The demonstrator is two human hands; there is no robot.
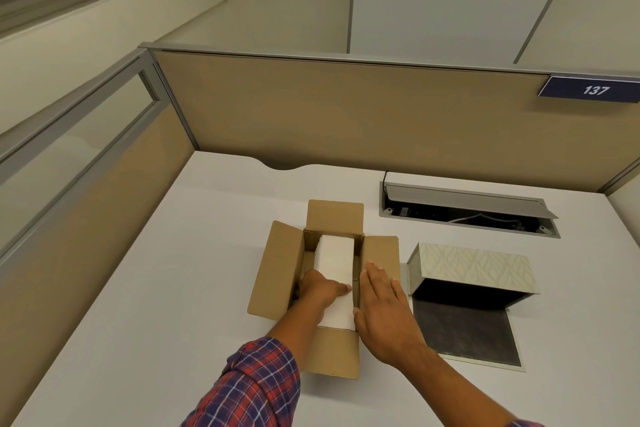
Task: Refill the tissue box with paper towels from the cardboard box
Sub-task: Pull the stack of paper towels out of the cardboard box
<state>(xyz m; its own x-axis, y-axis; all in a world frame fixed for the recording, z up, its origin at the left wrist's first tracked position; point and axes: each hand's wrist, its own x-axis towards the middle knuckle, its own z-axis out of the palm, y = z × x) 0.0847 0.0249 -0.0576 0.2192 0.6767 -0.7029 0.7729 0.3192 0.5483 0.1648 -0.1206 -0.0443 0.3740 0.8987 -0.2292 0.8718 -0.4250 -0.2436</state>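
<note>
An open cardboard box (pixel 277 267) sits mid-desk with its four flaps spread out. A white stack of paper towels (pixel 336 260) fills its middle. My left hand (pixel 320 288) reaches into the box and rests on the near left part of the stack, fingers curled against it. My right hand (pixel 382 305) lies flat with fingers together along the right side of the stack, over the box's right wall. The tissue box (pixel 474 270), pale with a leaf pattern, stands to the right with its dark inside facing me and its dark base panel (pixel 467 333) lying flat in front.
A grey cable hatch (pixel 467 208) with its lid raised is set into the white desk (pixel 156 270) behind the tissue box. Tan cubicle partitions (pixel 346 114) close off the back and left. A blue "137" sign (pixel 594 90) hangs at the upper right.
</note>
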